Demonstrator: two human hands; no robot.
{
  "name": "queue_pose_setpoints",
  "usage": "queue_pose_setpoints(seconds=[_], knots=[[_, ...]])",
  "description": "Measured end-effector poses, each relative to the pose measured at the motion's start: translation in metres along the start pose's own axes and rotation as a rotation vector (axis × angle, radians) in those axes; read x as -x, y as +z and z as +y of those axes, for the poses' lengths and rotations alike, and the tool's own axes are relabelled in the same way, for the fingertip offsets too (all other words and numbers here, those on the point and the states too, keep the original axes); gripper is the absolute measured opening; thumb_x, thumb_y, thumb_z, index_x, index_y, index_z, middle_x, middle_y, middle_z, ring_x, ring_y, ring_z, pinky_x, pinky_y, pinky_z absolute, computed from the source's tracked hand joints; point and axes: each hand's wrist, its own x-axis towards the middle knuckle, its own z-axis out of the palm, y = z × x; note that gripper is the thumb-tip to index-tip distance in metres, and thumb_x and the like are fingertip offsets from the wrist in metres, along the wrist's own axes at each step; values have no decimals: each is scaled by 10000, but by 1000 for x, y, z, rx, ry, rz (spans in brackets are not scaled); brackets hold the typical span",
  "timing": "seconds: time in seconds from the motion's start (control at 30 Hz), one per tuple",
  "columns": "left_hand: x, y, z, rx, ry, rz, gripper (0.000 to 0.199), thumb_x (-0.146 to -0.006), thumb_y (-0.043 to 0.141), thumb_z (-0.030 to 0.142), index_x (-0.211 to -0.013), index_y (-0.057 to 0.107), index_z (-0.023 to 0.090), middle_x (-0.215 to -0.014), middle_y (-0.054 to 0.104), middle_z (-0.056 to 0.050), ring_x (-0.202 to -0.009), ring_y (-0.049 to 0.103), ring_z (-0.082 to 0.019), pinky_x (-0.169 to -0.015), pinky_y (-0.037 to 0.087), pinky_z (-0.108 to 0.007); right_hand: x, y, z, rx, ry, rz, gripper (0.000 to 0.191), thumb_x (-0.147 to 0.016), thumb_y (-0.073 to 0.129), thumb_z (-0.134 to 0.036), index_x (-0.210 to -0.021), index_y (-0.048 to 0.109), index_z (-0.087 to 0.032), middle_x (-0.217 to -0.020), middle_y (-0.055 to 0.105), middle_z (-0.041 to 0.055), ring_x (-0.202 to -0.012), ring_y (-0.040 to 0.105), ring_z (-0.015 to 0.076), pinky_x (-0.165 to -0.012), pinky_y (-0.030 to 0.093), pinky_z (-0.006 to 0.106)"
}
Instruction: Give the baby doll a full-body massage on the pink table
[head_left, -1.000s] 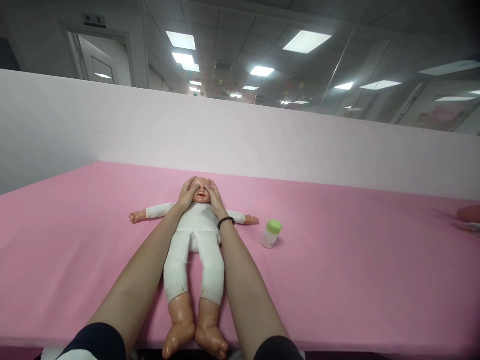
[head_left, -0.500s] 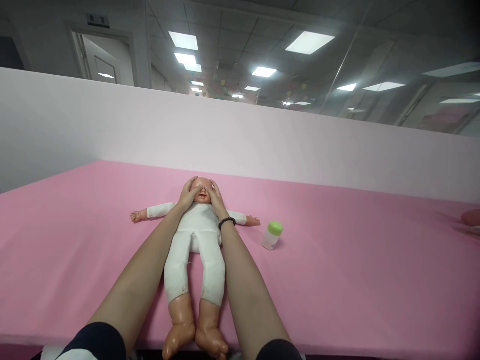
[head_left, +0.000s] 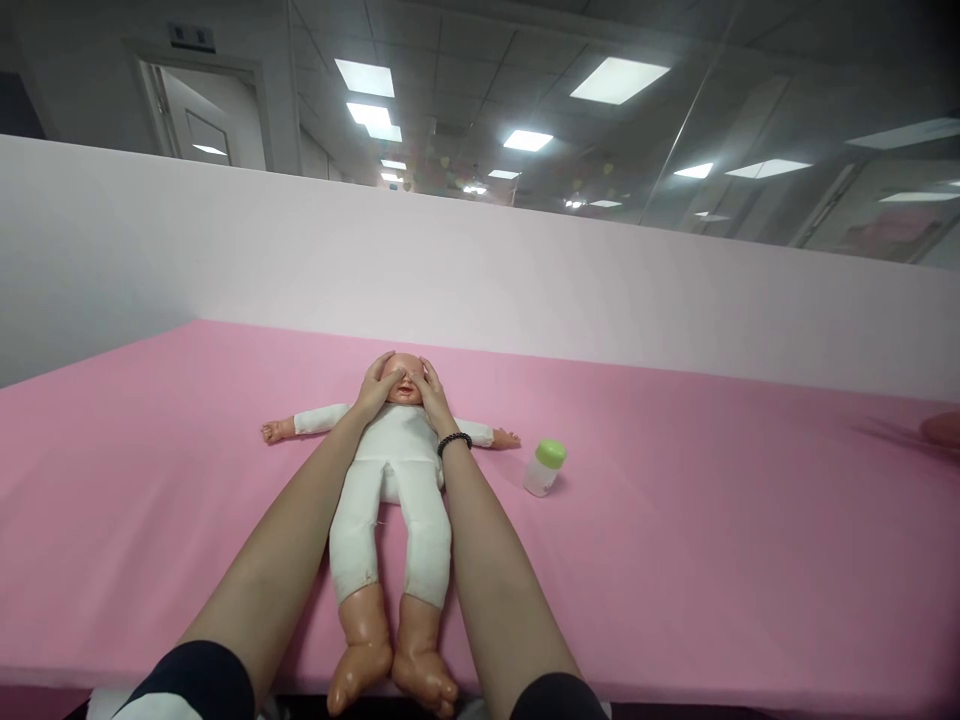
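Note:
A baby doll (head_left: 397, 435) in a white cloth suit lies on its back on the pink table cover, feet toward me. My left hand (head_left: 377, 388) cups the left side of the doll's head (head_left: 406, 366), its thumb over the eye area. On the other side, my right hand (head_left: 431, 392) holds the head the same way, thumb close to the nose. Both thumbs nearly meet, hiding the doll's eyes; its mouth shows below them. A dark bead bracelet (head_left: 454, 441) circles my right wrist.
A small clear bottle with a green cap (head_left: 550, 454) stands right of the doll's outstretched arm. The pink cover (head_left: 712, 540) ends at a white partition (head_left: 487, 270) behind. Something skin-toned (head_left: 941, 430) shows at the far right edge.
Both hands keep their place on the doll's head, with no clear thumb movement. The view has shifted very slightly. The skin-toned thing at the right edge has moved a little.

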Motion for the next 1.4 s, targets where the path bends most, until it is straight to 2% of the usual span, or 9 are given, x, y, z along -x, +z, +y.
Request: queue_pose_setpoints(seconds=[0.33,0.43,0.5,0.6,0.7,0.83,0.97,1.17,1.4], knots=[[-7,0,-5,49,-59,0,597,-815,616,352,-1390,588,191,-1471,558,-93,-1381,484,-283,-1172,368,-390,-6,-1,-1,-10,24,-8,576,-957,491,-279,-1518,423,-164,-1620,371,69,-1479,346,143,-1165,352,314],[-5,-3,-8,100,-51,-31,639,-822,645,389,-1427,568,197,-1486,549,-95,-1392,478,-299,-1178,366,-411,-5,-6,-2,-35,49,-45,549,-986,501,-307,-1521,423,-214,-1607,394,54,-1447,404,151,-1141,395,332],[-2,-9,-11,138,-56,-102,715,-819,689,426,-1484,515,233,-1523,514,-88,-1413,458,-311,-1188,356,-439,-3,-10,-3,-53,68,-79,527,-988,558,-347,-1491,461,-222,-1561,450,83,-1381,491,201,-1116,444,403],[4,-20,-12,74,-57,-219,918,-737,821,410,-1554,416,309,-1632,366,-58,-1506,318,-324,-1237,266,-458,1,-16,-6,-80,84,-126,483,-967,637,-391,-1393,546,-183,-1439,539,125,-1258,582,260,-1054,501,497],[8,-28,-11,-10,-60,-271,1104,-654,902,361,-1594,322,347,-1685,242,-42,-1545,218,-334,-1259,213,-460,4,-20,-8,-103,93,-161,433,-972,638,-392,-1339,576,-171,-1360,577,115,-1197,605,255,-1008,529,485],[11,-29,-7,-20,-72,-309,1196,-629,924,338,-1615,247,355,-1694,208,-53,-1537,243,-343,-1250,246,-480,8,-23,-10,-128,108,-191,421,-974,636,-380,-1332,575,-167,-1342,583,112,-1170,613,244,-985,541,468],[10,-28,-7,46,-78,-302,1167,-628,924,314,-1603,284,360,-1701,187,-50,-1522,278,-358,-1236,282,-495,9,-23,-10,-144,126,-207,419,-975,634,-379,-1331,574,-167,-1335,586,112,-1161,616,241,-979,545,463],[6,-29,-12,235,-113,-323,1119,-641,912,302,-1593,325,337,-1674,271,-79,-1495,336,-365,-1214,328,-504,8,-20,-13,-154,140,-197,413,-978,633,-362,-1334,569,-162,-1329,587,113,-1145,622,234,-965,551,455],[16,-26,2,123,-126,-309,1197,-607,942,302,-1607,283,333,-1677,258,-99,-1490,348,-362,-1191,376,-480,14,-22,-17,-156,138,-169,410,-976,634,-374,-1323,579,-163,-1324,589,109,-1146,620,238,-965,554,456]])
